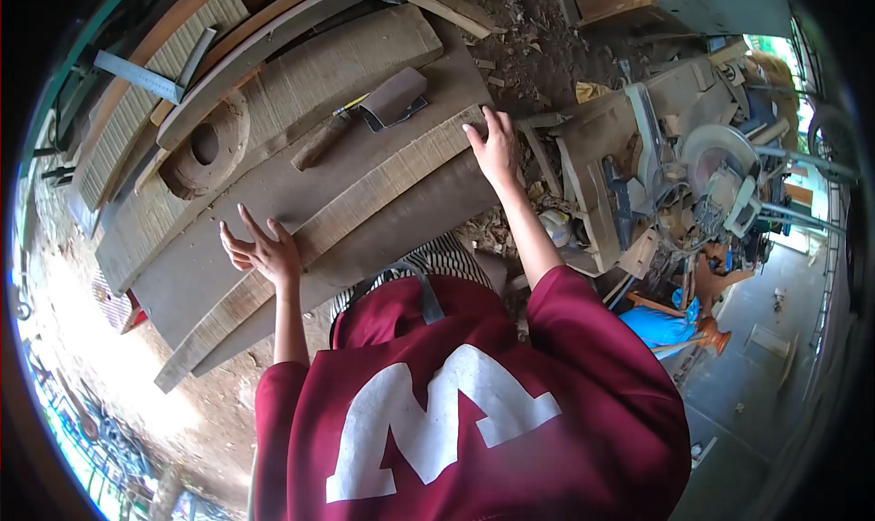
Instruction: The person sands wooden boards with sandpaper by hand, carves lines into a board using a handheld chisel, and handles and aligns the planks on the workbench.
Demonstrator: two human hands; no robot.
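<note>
A long, slightly curved wooden plank (383,179) lies slantwise across a grey-brown work surface (301,197) in front of me. My right hand (497,147) is at the plank's far right end, with thumb and fingers bent around the end. My left hand (266,252) is over the plank's left half, its fingers spread and holding nothing; whether the palm touches the wood I cannot tell. Beyond the plank lie a round wooden handle-like piece (319,144), a yellow pencil (351,104) and a folded brown sheet like sandpaper (395,96).
A wide curved board (328,65) with a round hollowed wooden piece (205,147) lies at the far side. A metal square (141,76) rests on stacked curved wood at upper left. To the right stands a circular saw (720,156) among clutter, with a blue bag (658,323) below.
</note>
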